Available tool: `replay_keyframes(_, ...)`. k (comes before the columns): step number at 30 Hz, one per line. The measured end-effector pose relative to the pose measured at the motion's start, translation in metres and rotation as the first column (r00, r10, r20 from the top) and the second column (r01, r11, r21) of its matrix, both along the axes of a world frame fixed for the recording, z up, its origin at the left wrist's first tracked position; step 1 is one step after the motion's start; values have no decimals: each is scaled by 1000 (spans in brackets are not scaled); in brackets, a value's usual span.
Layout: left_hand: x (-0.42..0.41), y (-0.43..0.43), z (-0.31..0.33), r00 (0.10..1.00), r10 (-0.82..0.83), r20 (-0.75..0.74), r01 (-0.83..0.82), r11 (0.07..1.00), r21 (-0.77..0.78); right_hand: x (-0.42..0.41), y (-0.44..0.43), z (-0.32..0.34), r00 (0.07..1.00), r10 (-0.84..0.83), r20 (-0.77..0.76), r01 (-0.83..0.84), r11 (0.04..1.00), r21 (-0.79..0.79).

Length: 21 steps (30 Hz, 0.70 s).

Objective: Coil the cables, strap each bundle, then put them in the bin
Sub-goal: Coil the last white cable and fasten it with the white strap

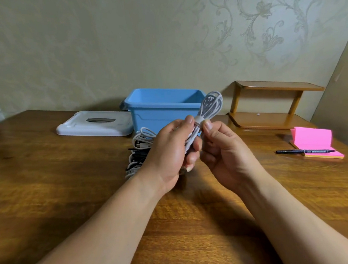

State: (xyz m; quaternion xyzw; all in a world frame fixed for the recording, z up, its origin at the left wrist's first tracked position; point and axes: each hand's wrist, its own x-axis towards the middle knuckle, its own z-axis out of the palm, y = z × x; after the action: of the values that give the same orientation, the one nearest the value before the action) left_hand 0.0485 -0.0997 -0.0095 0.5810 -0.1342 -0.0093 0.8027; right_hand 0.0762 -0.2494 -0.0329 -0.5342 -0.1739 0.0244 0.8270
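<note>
A coiled grey-white cable bundle is held above the wooden table, its loops sticking up in front of the open blue bin. My left hand grips the lower part of the bundle. A pale strap wraps the bundle's middle, and my right hand pinches it with thumb and fingers. Behind my left hand, a pile of loose white and black cables lies on the table.
The bin's white lid lies flat to the left of the bin. A small wooden two-tier shelf stands at the back right. A pink sticky-note pad with a black pen sits at the right.
</note>
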Motion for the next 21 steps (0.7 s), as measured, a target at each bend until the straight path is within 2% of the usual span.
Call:
replay_keyframes(3, -4, 1, 5, 989, -138, -55, 135, 989, -59, 2, -1, -1, 997, 74, 1, -74, 997, -19)
replay_keyframes(6, -6, 2, 6, 978, -192, -87, 192, 981, -12, -2, -3, 3, 993, 113, 35, -110, 991, -71)
replay_keyframes(8, -6, 3, 6, 995, -82, -58, 89, 989, 121, -6, -3, 7, 993, 100, 60, -96, 993, -74)
replay_keyframes(11, -6, 4, 2, 981, 107, 163, -160, 920, 359, -12, -2, 13, 997, -22, 67, 23, 1000, -11)
replay_keyframes(13, -6, 0, -2, 961, 105, 257, -206, 889, 408, -11, -3, 11, 996, -61, 67, 61, 998, 2)
replay_keyframes(15, -3, -2, -5, 972, 78, 222, -148, 935, 321, -8, -5, 10, 996, -39, 78, 41, 999, -23)
replay_keyframes(17, -1, 1, -3, 992, 24, 127, -44, 987, 154, -8, -5, 10, 997, -2, 73, 3, 1000, -20)
replay_keyframes(21, -2, 11, 3, 973, -231, 0, 230, 972, -51, -11, -2, 11, 986, 134, 96, -134, 991, -5)
